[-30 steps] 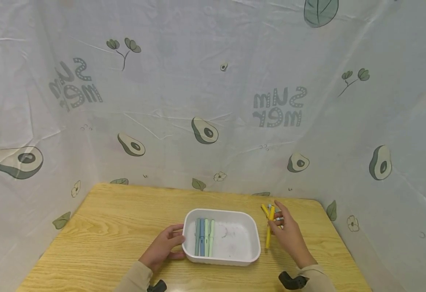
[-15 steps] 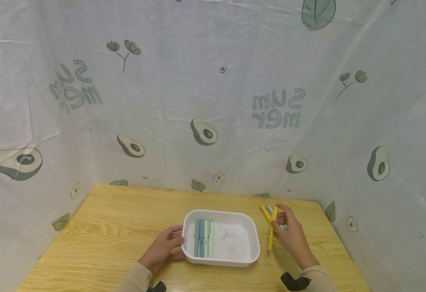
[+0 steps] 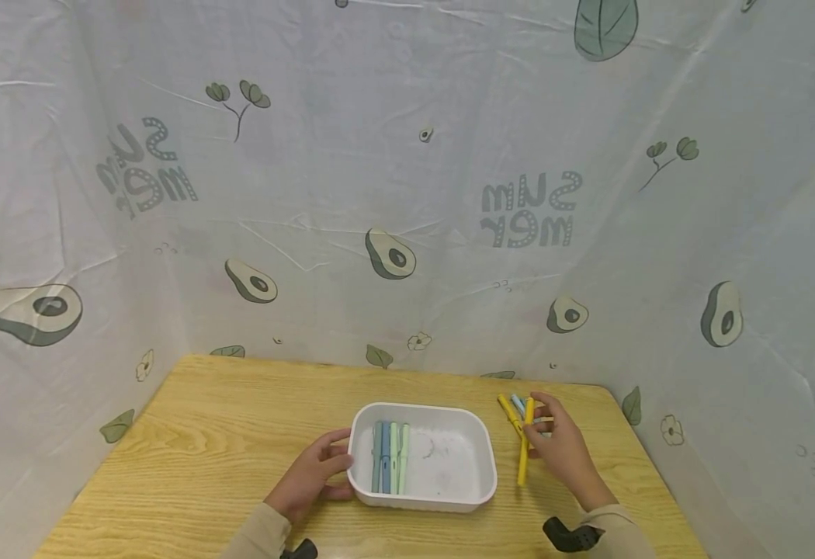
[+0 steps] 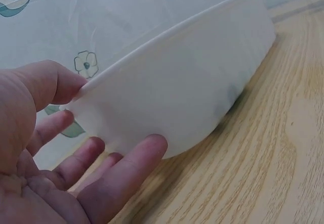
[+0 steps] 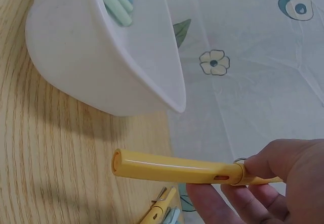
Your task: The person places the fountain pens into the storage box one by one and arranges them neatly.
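Pale wood-grain worktop (image 3: 261,396), white avocado-print sheet (image 3: 310,194) behind. Slim yellow plastic pen (image 3: 523,462) pinched in R hand (image 3: 564,446), toward worktop's R edge, just R of white rounded plastic tray (image 3: 456,462); long axis approx. front-to-back, roughly parallel w/ slim green & blue pens (image 3: 393,458) in tray's L half. L hand (image 3: 317,470), opp. side, grips tray's L end.

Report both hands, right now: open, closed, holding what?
Left hand: open, touching the outside of the white container.
Right hand: closed, holding a yellow pen.
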Demonstrator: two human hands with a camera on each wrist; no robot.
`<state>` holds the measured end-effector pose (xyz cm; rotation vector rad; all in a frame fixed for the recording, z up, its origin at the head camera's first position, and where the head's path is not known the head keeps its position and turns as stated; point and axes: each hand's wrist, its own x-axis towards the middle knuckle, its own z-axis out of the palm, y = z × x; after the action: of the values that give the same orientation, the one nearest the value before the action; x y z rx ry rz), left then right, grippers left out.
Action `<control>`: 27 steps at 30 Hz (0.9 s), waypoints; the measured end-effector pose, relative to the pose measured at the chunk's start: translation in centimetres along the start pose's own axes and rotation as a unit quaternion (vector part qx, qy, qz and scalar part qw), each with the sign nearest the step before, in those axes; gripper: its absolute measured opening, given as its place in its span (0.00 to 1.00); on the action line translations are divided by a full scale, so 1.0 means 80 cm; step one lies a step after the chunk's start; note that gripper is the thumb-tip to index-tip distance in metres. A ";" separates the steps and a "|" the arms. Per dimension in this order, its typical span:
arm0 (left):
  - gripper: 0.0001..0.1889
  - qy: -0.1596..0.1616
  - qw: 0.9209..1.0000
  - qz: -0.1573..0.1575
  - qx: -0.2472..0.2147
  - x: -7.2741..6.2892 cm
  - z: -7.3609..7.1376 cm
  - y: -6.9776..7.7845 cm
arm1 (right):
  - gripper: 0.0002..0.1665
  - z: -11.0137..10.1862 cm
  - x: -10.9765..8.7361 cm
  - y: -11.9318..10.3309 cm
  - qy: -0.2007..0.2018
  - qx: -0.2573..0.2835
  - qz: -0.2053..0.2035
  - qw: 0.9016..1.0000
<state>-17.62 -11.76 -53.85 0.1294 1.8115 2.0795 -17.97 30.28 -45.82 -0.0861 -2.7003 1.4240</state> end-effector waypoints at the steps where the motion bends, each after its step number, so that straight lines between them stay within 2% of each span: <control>1: 0.33 0.001 1.000 0.002 0.002 0.000 0.000 0.000 | 0.38 0.000 0.000 0.000 0.000 0.003 0.001 1.000; 7: 0.34 -0.001 1.000 0.016 0.009 0.000 0.001 0.000 | 0.37 0.000 0.001 0.000 -0.002 0.002 0.001 1.000; 15: 0.34 -0.001 1.000 0.012 0.010 -0.001 0.002 0.003 | 0.36 0.002 -0.001 -0.001 -0.006 0.006 0.000 1.000; 22: 0.33 0.000 1.000 0.007 0.007 -0.001 0.003 0.003 | 0.37 0.008 -0.004 -0.020 -0.021 0.091 0.019 0.995; 27: 0.33 0.001 1.000 0.006 0.001 -0.001 0.002 0.002 | 0.37 0.020 -0.005 -0.036 -0.015 0.106 0.013 0.994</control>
<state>-17.55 -11.61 -53.67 0.1410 1.8182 2.0869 -17.76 27.31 -44.35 -0.0854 -2.5596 1.7234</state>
